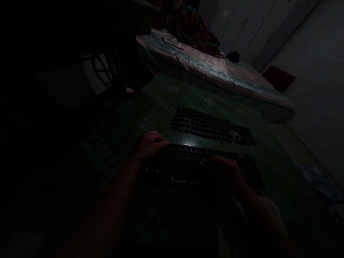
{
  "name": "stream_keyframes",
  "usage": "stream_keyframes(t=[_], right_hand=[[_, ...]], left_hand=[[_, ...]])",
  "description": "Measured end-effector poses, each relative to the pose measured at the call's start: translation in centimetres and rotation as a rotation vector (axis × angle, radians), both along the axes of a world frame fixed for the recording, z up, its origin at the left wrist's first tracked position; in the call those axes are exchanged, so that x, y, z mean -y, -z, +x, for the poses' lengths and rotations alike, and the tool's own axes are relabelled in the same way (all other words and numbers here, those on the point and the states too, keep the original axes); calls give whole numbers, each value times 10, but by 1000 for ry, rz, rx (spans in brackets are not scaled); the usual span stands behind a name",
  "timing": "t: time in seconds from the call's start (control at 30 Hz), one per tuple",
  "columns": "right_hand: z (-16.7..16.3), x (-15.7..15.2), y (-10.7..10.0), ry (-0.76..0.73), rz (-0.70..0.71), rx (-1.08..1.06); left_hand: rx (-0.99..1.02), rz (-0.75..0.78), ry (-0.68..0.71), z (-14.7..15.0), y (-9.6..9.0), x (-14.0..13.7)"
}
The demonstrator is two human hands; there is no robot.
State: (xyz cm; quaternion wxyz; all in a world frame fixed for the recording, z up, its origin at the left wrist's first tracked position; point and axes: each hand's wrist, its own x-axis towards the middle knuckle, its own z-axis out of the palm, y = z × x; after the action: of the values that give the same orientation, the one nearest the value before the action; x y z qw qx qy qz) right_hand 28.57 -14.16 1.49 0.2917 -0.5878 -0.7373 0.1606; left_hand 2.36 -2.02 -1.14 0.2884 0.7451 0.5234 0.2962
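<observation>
A black keyboard lies across the green table, dimly lit, and much of its bed looks bare of keycaps. My left hand grips its far left corner, thumb along the top edge. Over the middle right of the keyboard is my right hand, its fingers closed. A small bluish spot shows at those fingertips, but what they hold is too dark to make out. Just beyond the keyboard, black keycaps lie in rows, set out like a keyboard's layout.
The green printed table cover spreads under everything. Behind it stands a bed with a patterned sheet and a dark red floral cloth. A dark spoked wheel is at the left. Some bluish fabric lies at the right.
</observation>
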Motion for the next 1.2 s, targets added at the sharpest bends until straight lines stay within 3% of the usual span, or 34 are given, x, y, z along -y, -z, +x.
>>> stream_keyframes(t=[0.13, 0.27, 0.4, 0.47, 0.57, 0.7, 0.83, 0.9, 1.0, 1.07, 1.2], right_hand=[[-36, -5, 12, -18, 58, 73], [-75, -14, 22, -174, 51, 174], [-69, -20, 18, -189, 94, 160], [-57, -20, 14, -49, 119, 177], [-59, -18, 12, -8, 120, 210], [-109, -17, 15, -72, 64, 271], [-150, -25, 18, -252, 31, 264], [-149, -33, 15, -243, 51, 222], [-134, -42, 10, -23, 88, 222], [-130, -45, 6, 44, 66, 267], [-142, -42, -1, -93, 24, 309]], left_hand=[[4, 2, -6, -1, 4, -1], [6, 4, -3, -2, 5, -3], [-3, 5, -14, -2, 5, -3], [-9, 4, -14, -2, 6, -4], [-1, 19, 5, -2, 9, -4], [18, 16, -7, -2, 8, -4], [-5, -22, -52, -2, 2, -4], [1, -17, -56, -2, 1, -5], [18, -32, -57, -2, 0, -6], [12, -46, -69, -2, 0, -7], [7, -53, -92, -4, 0, -11]])
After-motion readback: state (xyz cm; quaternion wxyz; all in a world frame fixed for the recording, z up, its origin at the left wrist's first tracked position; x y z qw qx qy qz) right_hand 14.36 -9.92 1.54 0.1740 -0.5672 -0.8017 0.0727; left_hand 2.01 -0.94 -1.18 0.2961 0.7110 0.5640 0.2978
